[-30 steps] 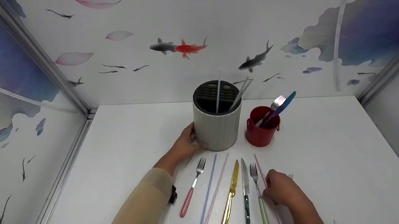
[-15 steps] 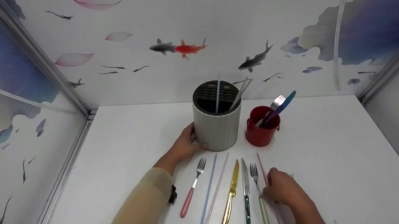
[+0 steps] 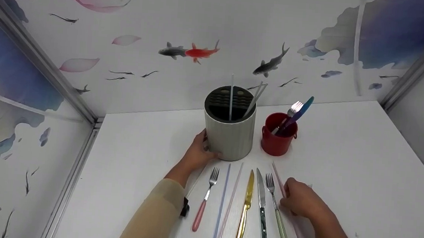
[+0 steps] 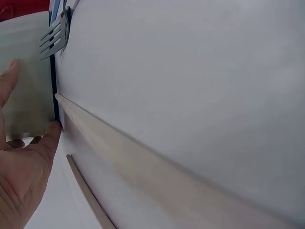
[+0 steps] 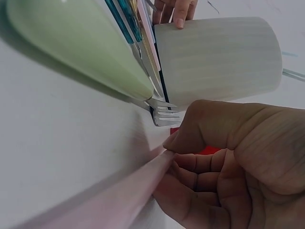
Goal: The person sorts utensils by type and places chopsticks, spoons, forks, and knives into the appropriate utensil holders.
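My left hand [image 3: 195, 158] holds the lower left side of a ribbed off-white utensil holder [image 3: 231, 141], thumb near its base. In the left wrist view the fingers spread against the holder [image 4: 27, 90]. My right hand [image 3: 301, 200] pinches a pink drinking straw [image 3: 278, 176] between thumb and forefinger; the right wrist view shows the straw [image 5: 128, 191] slanting up from the table into that pinch. Beside it lies a fork with a green handle [image 3: 281, 226]. Clear straws [image 3: 231, 98] stand in the holder's black top.
A red bucket [image 3: 277, 144] with a fork and a blue knife [image 3: 302, 110] stands right of the holder. Between my hands lie a red-handled fork [image 3: 198, 215], a blue straw [image 3: 221, 205], another pink straw [image 3: 230, 202], a gold knife [image 3: 244, 211] and a green-handled knife [image 3: 263, 227].
The pink straw in my right hand has tilted slightly, its far tip shifting a little to the right. My left hand and the utensil holder stay in place.
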{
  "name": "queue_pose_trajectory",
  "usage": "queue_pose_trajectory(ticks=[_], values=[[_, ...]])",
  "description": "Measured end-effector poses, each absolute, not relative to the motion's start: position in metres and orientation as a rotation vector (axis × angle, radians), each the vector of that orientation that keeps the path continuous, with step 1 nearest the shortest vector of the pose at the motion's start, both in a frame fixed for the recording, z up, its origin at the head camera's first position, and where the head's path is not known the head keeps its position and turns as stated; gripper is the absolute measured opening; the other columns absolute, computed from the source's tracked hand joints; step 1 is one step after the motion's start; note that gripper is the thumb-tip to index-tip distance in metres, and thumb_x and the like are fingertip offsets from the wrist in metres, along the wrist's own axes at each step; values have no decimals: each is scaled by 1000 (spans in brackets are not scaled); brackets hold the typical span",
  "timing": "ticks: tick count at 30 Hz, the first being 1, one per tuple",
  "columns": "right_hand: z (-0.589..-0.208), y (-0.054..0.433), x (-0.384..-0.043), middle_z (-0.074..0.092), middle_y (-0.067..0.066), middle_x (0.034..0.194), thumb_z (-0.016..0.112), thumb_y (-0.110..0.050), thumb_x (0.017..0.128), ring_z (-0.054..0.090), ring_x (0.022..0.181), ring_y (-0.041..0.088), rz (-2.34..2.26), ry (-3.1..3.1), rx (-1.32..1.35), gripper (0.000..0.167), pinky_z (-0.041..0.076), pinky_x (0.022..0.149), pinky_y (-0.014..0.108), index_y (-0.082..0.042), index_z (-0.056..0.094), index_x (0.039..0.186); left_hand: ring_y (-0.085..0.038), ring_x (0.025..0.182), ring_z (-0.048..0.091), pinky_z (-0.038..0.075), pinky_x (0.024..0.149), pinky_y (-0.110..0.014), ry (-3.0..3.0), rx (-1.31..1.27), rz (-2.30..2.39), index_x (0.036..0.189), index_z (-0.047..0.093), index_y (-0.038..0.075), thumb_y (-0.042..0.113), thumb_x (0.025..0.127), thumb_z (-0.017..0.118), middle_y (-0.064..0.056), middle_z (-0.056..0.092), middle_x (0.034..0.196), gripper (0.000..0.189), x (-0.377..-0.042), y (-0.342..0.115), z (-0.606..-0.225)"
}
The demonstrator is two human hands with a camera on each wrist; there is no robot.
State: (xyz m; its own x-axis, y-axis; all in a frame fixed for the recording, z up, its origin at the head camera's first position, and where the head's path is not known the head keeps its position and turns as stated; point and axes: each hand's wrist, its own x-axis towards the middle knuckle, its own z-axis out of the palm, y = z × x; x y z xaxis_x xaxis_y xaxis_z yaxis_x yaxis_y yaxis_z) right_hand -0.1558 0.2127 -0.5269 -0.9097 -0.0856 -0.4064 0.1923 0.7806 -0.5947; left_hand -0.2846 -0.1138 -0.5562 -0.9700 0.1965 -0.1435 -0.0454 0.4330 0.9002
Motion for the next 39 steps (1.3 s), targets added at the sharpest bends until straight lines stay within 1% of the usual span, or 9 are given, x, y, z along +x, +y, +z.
queue_pose_trajectory(ticks=[5,9,12,18,23,26,32,39], values=[[-527,214,-156,60,9,80,71,-5,86,59,61,18,-935,2563,70,24,50,50,31,-1,56,105,-33,156,32,37,124,-44,2441,124,1570,167,11,14,21,84,87,-12,23,172,113,-284,-114,-556],[-523,215,-156,59,8,81,70,-3,85,58,61,18,-963,2585,29,24,49,51,31,-1,56,105,-32,158,29,36,125,-42,2412,129,1597,167,9,13,22,85,87,-12,20,172,114,-283,-115,-555],[-520,215,-156,59,8,85,69,-3,86,58,65,19,-963,2590,4,27,50,53,32,0,57,109,-30,159,26,36,125,-40,2410,124,1596,167,9,14,22,85,86,-11,20,172,113,-283,-115,-556],[-516,217,-158,63,8,92,70,-7,88,58,74,19,-927,2595,10,32,52,59,32,-1,58,118,-32,158,29,36,124,-41,2419,113,1603,168,9,15,22,85,87,-11,20,172,114,-283,-115,-559],[-514,219,-158,60,8,89,68,-6,90,57,73,19,-986,2611,-10,30,51,59,32,-1,57,117,-34,156,33,37,124,-42,2404,111,1635,168,7,16,23,85,87,-10,19,172,115,-282,-115,-559],[-511,220,-158,59,8,88,67,-4,91,57,72,19,-1034,2610,-18,30,51,60,32,1,56,118,-34,156,32,38,124,-42,2407,105,1641,168,7,16,23,85,87,-10,19,172,115,-280,-115,-558],[-506,221,-157,56,7,86,64,-3,92,57,70,18,-1130,2586,-20,29,52,58,30,1,55,118,-29,158,29,40,123,-43,2441,105,1651,167,10,16,25,85,87,-8,22,172,113,-278,-114,-558],[-502,222,-157,55,6,83,62,0,92,57,70,17,-1217,2586,-69,23,51,56,26,1,55,114,-26,158,28,41,122,-40,2460,94,1673,167,12,17,27,85,87,-4,22,172,111,-280,-113,-553]])
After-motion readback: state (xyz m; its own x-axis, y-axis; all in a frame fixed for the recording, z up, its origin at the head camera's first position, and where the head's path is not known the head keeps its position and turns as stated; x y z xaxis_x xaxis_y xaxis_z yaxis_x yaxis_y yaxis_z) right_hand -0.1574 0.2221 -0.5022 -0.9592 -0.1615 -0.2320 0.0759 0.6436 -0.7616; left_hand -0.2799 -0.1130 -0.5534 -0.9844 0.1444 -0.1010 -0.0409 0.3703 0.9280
